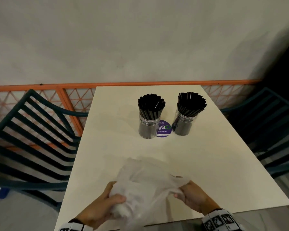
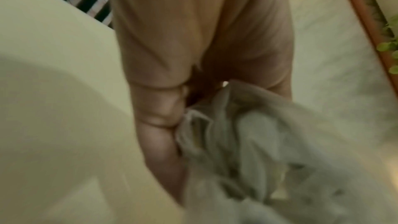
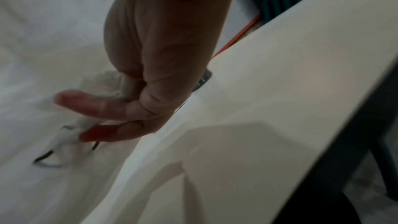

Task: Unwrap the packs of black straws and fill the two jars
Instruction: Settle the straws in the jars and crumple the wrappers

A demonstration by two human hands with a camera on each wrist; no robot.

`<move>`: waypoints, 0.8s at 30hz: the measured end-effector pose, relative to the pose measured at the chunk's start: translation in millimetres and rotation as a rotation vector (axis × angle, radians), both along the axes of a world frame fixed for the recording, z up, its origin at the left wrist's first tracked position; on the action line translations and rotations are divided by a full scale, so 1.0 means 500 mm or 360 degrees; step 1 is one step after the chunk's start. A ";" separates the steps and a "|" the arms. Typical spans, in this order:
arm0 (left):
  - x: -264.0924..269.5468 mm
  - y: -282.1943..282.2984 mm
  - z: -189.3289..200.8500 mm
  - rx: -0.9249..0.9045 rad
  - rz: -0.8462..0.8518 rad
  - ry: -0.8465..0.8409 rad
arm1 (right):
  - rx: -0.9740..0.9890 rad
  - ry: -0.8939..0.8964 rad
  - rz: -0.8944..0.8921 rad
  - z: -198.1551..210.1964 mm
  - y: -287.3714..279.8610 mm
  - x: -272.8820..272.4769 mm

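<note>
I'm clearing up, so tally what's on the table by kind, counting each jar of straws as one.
Clear jars filled with black straws: 2
Purple round sticker: 1
Crumpled clear plastic wrapping, held by both hands: 1
Total: 4

Between my hands and the two jars the white table lies bare, so a hand could pass there freely. The left jar and the right jar stand near each other at the far side, both packed with black straws; a purple sticker lies between them. The crumpled plastic wrap covers the near edge. Chairs stand close on both sides.
</note>
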State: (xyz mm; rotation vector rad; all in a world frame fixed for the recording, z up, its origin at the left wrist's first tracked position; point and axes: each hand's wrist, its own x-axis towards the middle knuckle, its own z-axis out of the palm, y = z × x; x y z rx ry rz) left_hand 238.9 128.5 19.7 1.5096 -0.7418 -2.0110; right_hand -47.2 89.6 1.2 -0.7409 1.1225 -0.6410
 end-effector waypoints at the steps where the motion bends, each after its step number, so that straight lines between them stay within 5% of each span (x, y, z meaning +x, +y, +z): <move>1: -0.014 -0.002 0.002 -0.0045 0.0014 0.0073 | 0.0019 -0.0044 -0.0120 -0.002 0.012 -0.021; 3: -0.052 -0.009 0.007 -0.0145 0.0002 0.0108 | -0.0005 -0.0065 -0.0284 0.006 0.043 -0.062; 7: -0.151 -0.016 0.026 -0.0341 -0.0061 0.0049 | -0.0345 0.0326 -0.0211 0.023 0.108 -0.140; 10: -0.244 -0.011 0.031 -0.0549 -0.0115 -0.0081 | -0.0249 0.0517 -0.0023 0.051 0.169 -0.218; 14: -0.413 0.029 0.012 -0.0972 -0.0287 -0.0417 | 0.0154 0.0087 -0.0203 0.065 0.263 -0.316; 18: -0.609 0.127 0.009 -0.1340 -0.0741 -0.0565 | 0.0001 0.0059 -0.0433 0.056 0.318 -0.364; 24: -0.765 0.243 0.002 -0.0972 -0.1382 -0.0210 | -0.0190 -0.0230 -0.0743 0.026 0.405 -0.473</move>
